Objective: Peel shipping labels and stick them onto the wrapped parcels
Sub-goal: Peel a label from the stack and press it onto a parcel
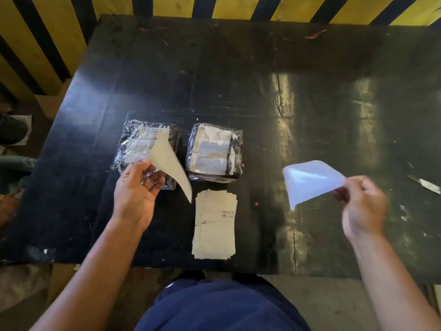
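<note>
Two parcels wrapped in clear film lie side by side on the black table (238,80). My left hand (137,189) pinches a peeled label (170,163) that curls over the near right part of the left parcel (133,144). The right parcel (214,151) carries a label on its top. My right hand (362,206) holds a shiny backing sheet (310,181) in the air, well to the right of the parcels. A stack of unpeeled labels (214,225) lies just in front of the right parcel, between my arms.
A scrap of tape or film (424,185) lies near the table's right edge. Thin red strands (315,34) rest at the far edge. A yellow and black striped wall (43,32) stands behind and to the left of the table.
</note>
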`<state>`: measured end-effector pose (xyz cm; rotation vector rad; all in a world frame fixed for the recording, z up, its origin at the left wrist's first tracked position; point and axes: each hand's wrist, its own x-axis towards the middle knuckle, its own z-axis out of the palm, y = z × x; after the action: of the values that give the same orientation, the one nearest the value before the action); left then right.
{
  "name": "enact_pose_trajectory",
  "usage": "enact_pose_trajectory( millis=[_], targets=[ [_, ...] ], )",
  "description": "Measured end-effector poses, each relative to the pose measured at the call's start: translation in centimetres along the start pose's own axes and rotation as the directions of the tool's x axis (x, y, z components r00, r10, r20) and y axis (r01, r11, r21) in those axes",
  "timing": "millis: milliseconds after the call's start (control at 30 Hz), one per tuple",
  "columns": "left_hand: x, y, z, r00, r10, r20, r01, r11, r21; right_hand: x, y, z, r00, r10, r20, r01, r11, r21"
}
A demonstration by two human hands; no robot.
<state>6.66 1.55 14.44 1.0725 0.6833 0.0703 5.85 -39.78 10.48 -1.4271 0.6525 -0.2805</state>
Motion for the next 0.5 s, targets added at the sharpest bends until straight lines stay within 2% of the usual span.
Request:
enact_pose_trajectory(
  millis=[67, 100, 233, 400, 500],
  targets=[
    [-0.6, -0.7, 0.3, 0.999, -0.025, 0.046, 0.022, 0.997, 0.077, -1.1, 1.3, 0.9, 0.988, -0.092, 0.12, 0.126, 0.941, -0.313],
    [-0.9, -1.2, 0.5, 0.997, -0.039, 0.064, 0.032, 0.994, 0.107, -1.7, 2.3, 1.4, 0.979, -0.096, 0.182, 0.164, 0.897, -0.41],
    [-2.3, -3.1, 1.4, 0.987, -0.102, 0.121, 0.079, 0.98, 0.185, -3.7, 7.5, 3.2, 0.933, -0.035, 0.359, 0.26, 0.754, -0.604],
    [-3.5, -5.2, 2.2, 0.977, -0.173, 0.128, 0.141, 0.964, 0.227, -4.5, 13.8, 4.1, 0.924, 0.186, 0.335, 0.15, 0.629, -0.763],
    [-4.2, -5.7, 2.9, 0.973, -0.195, 0.122, 0.16, 0.954, 0.252, -4.5, 15.9, 4.0, 0.917, 0.269, 0.294, 0.087, 0.586, -0.806]
  ],
)
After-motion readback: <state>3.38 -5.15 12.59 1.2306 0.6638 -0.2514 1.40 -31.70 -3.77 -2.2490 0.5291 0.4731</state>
